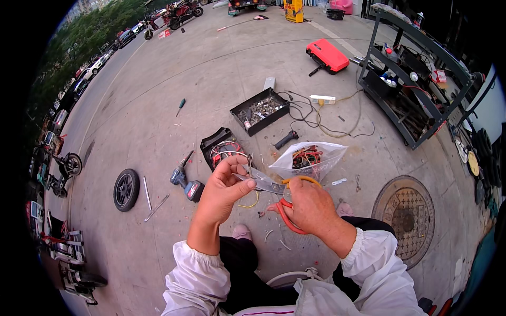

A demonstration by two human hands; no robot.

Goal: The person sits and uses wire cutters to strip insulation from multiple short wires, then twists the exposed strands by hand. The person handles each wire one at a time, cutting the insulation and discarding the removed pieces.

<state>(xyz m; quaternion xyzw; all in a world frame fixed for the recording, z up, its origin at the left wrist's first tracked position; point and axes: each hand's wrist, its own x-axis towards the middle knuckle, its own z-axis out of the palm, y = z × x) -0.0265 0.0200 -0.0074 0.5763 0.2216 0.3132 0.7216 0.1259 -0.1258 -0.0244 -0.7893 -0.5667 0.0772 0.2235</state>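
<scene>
Raised over the concrete ground, my left hand (229, 185) pinches a translucent plastic strip (263, 181) with a small metal piece at its upper end. Around the handles of a pair of scissors (291, 226), one handle orange and one red, my right hand (312, 203) is closed. The scissors meet the strip's right end; whether they cut into it I cannot tell. Beyond my left hand lies a black plastic housing (206, 147) filled with red and white wires. Past my right hand stands an open white bag (330, 158) with wires and connectors inside.
A cordless impact driver (180, 177), a small wheel (126, 190) and metal rods lie left. Farther off are a black tray (257, 128) of small hardware, a handlebar grip (286, 139), a power strip (322, 99) with cables, a red case (327, 55) and a tool cart (419, 89). A manhole cover (409, 221) is at right.
</scene>
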